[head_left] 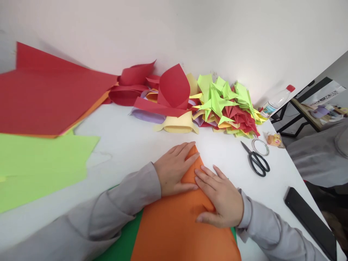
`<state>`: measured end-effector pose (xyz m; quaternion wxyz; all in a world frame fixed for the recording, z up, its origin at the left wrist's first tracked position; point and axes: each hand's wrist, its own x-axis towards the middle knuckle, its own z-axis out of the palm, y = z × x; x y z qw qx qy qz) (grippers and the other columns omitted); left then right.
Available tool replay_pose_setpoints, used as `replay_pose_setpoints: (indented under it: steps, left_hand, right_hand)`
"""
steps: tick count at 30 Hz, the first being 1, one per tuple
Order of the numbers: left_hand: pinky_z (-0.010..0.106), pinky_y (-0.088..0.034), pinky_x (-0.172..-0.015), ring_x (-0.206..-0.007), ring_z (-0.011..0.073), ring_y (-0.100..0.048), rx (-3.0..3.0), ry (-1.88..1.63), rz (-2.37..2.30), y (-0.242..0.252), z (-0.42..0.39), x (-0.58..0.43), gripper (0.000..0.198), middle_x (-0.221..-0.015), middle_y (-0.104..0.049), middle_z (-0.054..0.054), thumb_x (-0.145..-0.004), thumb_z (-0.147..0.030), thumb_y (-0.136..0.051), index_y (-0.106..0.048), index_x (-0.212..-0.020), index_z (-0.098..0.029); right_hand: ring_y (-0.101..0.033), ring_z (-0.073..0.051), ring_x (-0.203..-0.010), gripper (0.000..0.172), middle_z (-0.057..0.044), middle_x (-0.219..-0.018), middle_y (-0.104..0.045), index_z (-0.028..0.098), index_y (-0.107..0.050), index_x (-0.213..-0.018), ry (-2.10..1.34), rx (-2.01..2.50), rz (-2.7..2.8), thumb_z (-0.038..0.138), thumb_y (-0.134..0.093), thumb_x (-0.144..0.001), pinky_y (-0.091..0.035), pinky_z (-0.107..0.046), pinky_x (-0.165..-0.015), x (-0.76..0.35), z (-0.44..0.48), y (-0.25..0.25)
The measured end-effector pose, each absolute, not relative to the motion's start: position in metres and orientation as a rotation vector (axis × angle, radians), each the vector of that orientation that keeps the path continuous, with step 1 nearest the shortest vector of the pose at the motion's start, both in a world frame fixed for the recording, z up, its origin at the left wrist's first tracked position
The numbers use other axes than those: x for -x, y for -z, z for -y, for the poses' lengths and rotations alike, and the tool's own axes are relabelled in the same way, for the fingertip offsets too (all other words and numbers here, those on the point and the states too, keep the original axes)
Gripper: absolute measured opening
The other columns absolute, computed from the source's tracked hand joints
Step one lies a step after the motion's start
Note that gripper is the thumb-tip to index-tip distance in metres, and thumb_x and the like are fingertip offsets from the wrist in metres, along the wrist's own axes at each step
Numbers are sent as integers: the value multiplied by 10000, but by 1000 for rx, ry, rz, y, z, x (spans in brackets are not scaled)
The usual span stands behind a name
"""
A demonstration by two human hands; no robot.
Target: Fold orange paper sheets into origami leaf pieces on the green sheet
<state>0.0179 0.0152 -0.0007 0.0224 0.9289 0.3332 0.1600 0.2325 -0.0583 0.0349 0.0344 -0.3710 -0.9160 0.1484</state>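
A sheet of orange paper [174, 228] lies in front of me, its far end folded to a point. My left hand [175, 170] rests flat on the left side of that folded end, fingers stretched toward the tip. On the right side, my right hand [217, 194] presses down with spread fingers, the fingertips near the middle of the fold. Part of the fold is hidden under both hands. Beneath the orange paper, green sheet material [122, 239] shows at both sides.
Red sheets [54, 98] and light green sheets [40, 159] lie at left. Along the wall are red paper shapes [174, 87] and folded green pieces [217, 101]. Scissors [257, 161], a tape roll [260, 147], a small packet [274, 139], a bottle [277, 101] and a black object [310, 221] stand right.
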Motion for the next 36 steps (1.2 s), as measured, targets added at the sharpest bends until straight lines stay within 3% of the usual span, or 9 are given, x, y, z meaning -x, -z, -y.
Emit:
replay_pose_setpoints:
  steps: [10, 31, 36]
  left_hand:
    - [519, -317, -1036, -1282, 389, -348, -2915, -468, -1029, 1, -16, -17, 802, -1397, -425, 228, -819, -712, -338, -491, -1289, -79]
    - [522, -307, -1046, -1284, 389, -356, -2911, -462, -1036, 2, -16, -18, 827, -1403, -414, 238, -794, -710, -403, -475, -1315, -71]
    - [528, -306, -1053, -1303, 404, -336, -2892, -503, -1054, 6, -16, -17, 844, -1415, -375, 257, -780, -723, -415, -466, -1320, -76]
  right_hand:
    - [-197, -275, -1421, 822, -179, -1483, -339, 76, -353, -1412, -461, 1145, 2804, 662, -447, -842, -96, -513, -1158, -232, 58, -38]
    - [-206, -272, -1418, 768, -175, -1475, -356, 76, -349, -1411, -418, 1144, 2829, 589, -486, -857, -116, -508, -1156, -232, 59, -38]
    - [-210, -294, -1415, 829, -191, -1472, -353, 83, -331, -1425, -426, 1122, 2831, 651, -466, -836, -120, -534, -1147, -233, 58, -35]
